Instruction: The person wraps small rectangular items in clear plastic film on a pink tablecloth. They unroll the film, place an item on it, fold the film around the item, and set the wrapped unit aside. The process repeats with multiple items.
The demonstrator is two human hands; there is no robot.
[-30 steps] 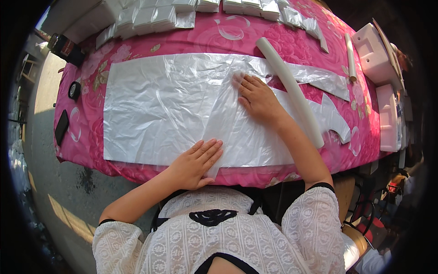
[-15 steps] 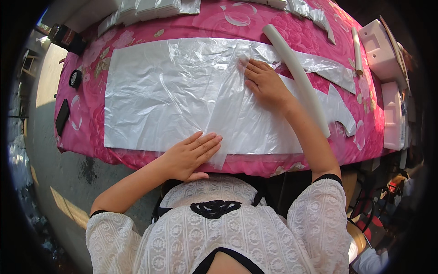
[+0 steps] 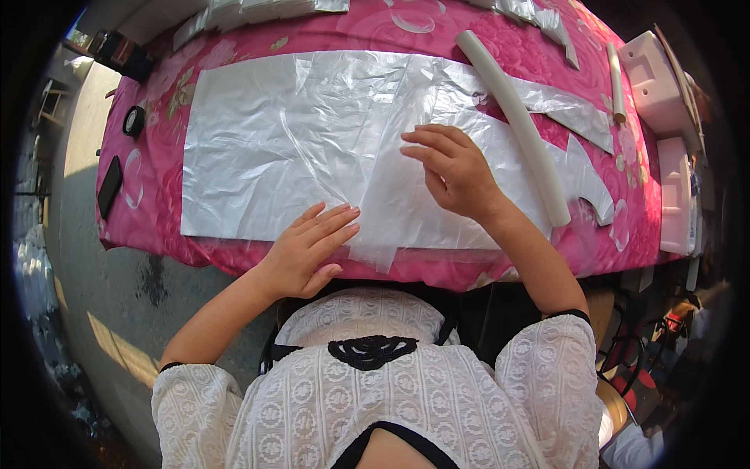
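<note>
- Left hand (image 3: 305, 248) lying flat, fingers apart, pressing the thin clear film (image 3: 391, 199) at the worktop's (image 3: 234, 258) near edge.
- Right hand (image 3: 453, 168) resting open, fingers spread, gripping nothing, on the film further in.
- Silver plastic sheet (image 3: 273, 141) spreading beneath the film, across the pink worktop's middle.
- White foam tube (image 3: 516, 125) lying diagonally just beside the right hand, running toward the far edge.

The white stacks (image 3: 258, 11) at the top run off the frame. At the upper left, small dark things (image 3: 134, 121) are too tiny to tell.
</note>
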